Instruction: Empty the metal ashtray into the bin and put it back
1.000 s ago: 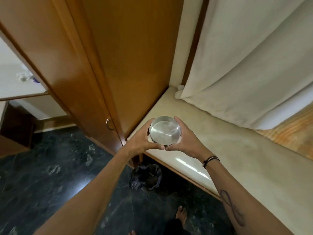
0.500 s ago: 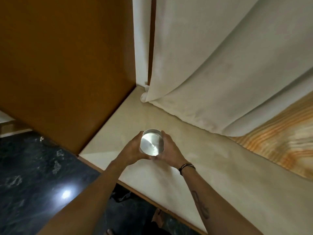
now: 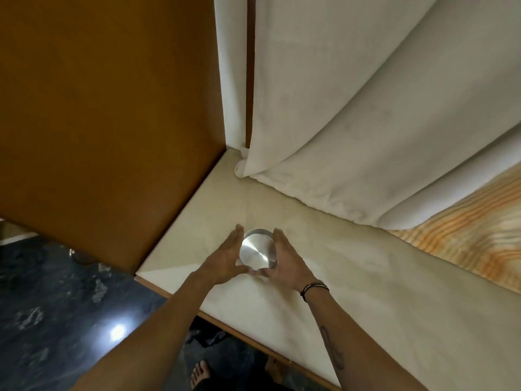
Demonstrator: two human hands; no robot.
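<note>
The round metal ashtray (image 3: 258, 253) sits upright on the cream countertop (image 3: 352, 292), near the corner by the wooden cabinet. Its shiny inside looks empty. My left hand (image 3: 225, 262) lies against its left side and my right hand (image 3: 287, 263) against its right side. The fingers of both hands are straight and spread rather than curled around it, and the thumbs meet at its near edge. Below the counter's front edge a dark piece of the bin's liner (image 3: 208, 335) shows on the floor, mostly hidden by my left forearm.
A brown wooden cabinet side (image 3: 112, 122) rises left of the counter. A white curtain (image 3: 352, 108) hangs over the back of the counter onto a wood-grain surface (image 3: 465, 227). Dark marble floor (image 3: 56, 320) lies at the lower left, with my bare feet (image 3: 200, 373) beneath.
The ashtray went from above the counter's edge near the bin to farther in on the countertop. My fingers, curled around it before, have straightened along its sides.
</note>
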